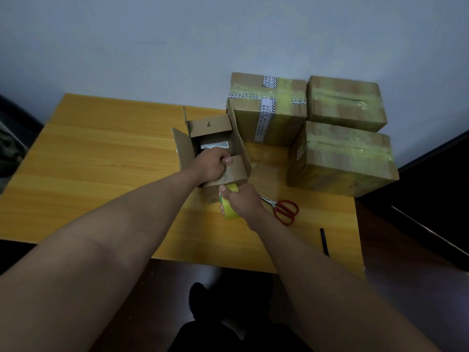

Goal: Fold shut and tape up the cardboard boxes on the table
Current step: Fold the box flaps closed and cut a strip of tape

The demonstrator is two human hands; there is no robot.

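left hand [212, 165] grips the near flap of an open box [210, 146]; right hand [241, 203] clutches a yellow tape roll [229, 210], seemingly touching the box front, scissors [284, 209] nearby.

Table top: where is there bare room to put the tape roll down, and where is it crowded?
Bare wood runs along the table's left half, left of the open box, and along the near edge below the scissors. The right back corner is crowded with three taped boxes; a pen lies near the right edge.
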